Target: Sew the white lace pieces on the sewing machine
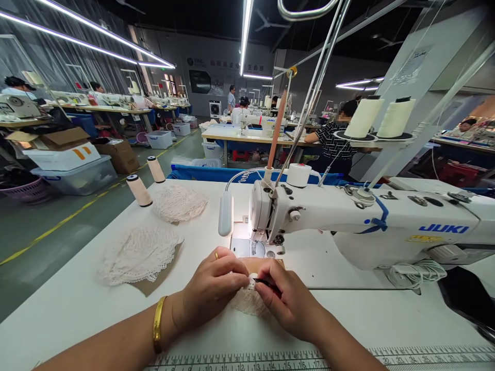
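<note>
Just in front of the sewing machine's needle area, my left hand [216, 278] pinches the edge of a cream lace piece [250, 303] between thumb and fingers. A slim, dark, pointed tool [267, 284] is gripped in my right hand [290, 299], its tip at the lace by my left fingertips. Most of that tool is hidden in the palm, so whether it is tweezers or snips does not show. Tan material [253, 265] lies behind the lace. The white sewing machine [309, 206] stands beyond both hands, its needle area lit.
Two lace piles, one nearer [139, 255] and one farther [180, 202], lie on the left of the white table [77, 314]. Thread cones [139, 190] stand beside them. A ruler strip [240, 360] runs along the front edge. A lamp [226, 214] hangs left of the needle.
</note>
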{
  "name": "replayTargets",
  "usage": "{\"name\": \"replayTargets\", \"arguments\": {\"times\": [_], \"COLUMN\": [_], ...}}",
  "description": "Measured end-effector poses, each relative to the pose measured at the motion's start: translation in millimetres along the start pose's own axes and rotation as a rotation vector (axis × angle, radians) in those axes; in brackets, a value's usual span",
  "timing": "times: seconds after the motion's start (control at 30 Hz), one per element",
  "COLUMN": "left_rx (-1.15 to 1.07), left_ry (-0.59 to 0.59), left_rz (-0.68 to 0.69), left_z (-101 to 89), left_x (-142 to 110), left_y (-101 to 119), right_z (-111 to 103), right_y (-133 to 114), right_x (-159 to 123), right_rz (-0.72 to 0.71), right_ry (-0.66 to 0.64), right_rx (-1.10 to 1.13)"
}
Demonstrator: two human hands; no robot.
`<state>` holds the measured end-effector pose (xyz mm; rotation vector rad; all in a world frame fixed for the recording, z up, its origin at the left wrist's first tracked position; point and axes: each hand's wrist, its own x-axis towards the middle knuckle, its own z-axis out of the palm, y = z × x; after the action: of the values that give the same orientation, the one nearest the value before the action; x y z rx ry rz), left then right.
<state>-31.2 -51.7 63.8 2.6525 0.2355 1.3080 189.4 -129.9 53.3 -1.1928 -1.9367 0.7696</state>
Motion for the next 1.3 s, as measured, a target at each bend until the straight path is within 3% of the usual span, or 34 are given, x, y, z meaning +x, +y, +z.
{"name": "replayTargets", "arguments": {"times": [0.2,0.57,0.9,1.3], "left_rx": [-0.024,-0.044,-0.069,-0.052], "left_ry": [-0.012,-0.008,0.05,0.018], "left_rz": [0.019,-0.013,-0.09,-0.034], "left_z": [0.3,2.5,2.3,4.2], "left_x": [0.1,-4.8,-3.6,-3.7], "left_y": [0.8,-5.4,-4.7,-2.7], "right_z": [0.0,-4.7,-6.3,-0.9], "right_y": [-0.9,-3.0,0.3,-0.1], "right_x": [1.3,-2.6,-1.5,-1.2], "right_rz": [0.048,0.125,0.187,0.169], "right_ry": [-0.021,0.008,-0.038,-0.064], "right_rx": [-0.008,0.208,0.136,0.08]}}
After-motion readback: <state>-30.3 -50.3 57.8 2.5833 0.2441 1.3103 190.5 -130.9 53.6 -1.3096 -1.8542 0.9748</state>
